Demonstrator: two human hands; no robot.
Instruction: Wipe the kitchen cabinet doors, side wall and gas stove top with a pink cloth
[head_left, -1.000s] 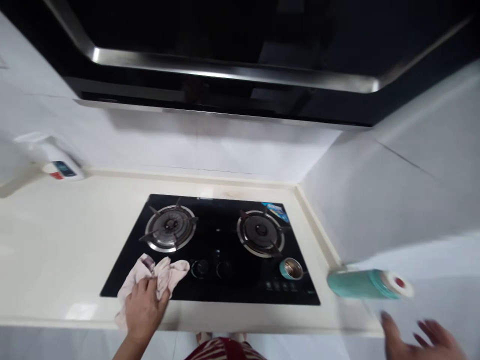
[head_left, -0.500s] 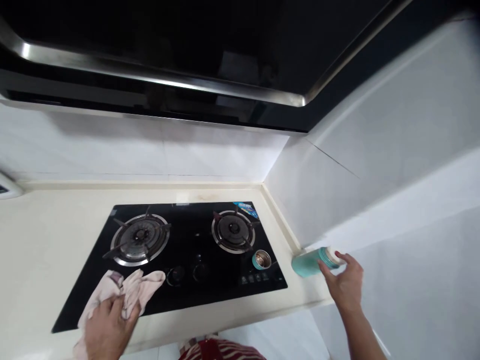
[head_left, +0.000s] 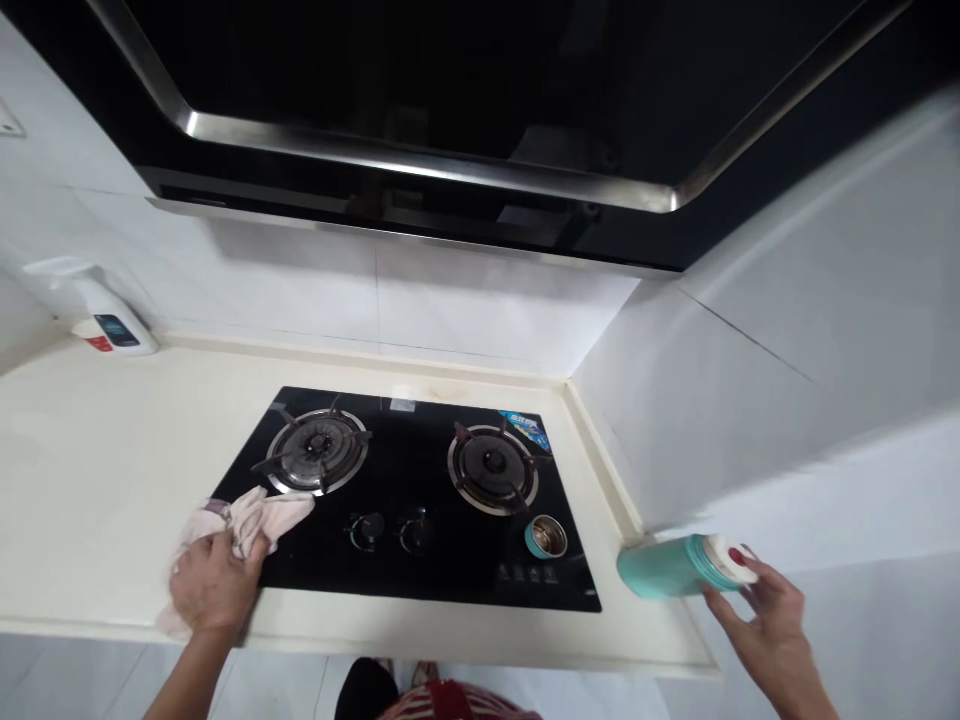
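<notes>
My left hand (head_left: pixel 216 585) is closed on a pale pink cloth (head_left: pixel 259 518), which is bunched at the front left corner of the black gas stove (head_left: pixel 420 480) and spills onto the counter. At the right end of the counter stands a turquoise thermos (head_left: pixel 664 568) with a white stopper that has a red button. The fingers of my right hand (head_left: pixel 776 625) grip its top around the stopper and neck. A small turquoise thermos cup (head_left: pixel 546 538), its steel inside showing upward, sits near the stove's right edge.
Above hangs a black range hood (head_left: pixel 420 110). Two burners with metal supports and two knobs (head_left: pixel 367 530) are on the stove. A white spray bottle (head_left: pixel 112 318) stands at the far left back. A tiled wall (head_left: pixel 750 430) rises on the right.
The view has swung left, bringing the spray bottle into sight. My left hand and the cloth have slid left across the stove's corner. My right hand still grips the thermos.
</notes>
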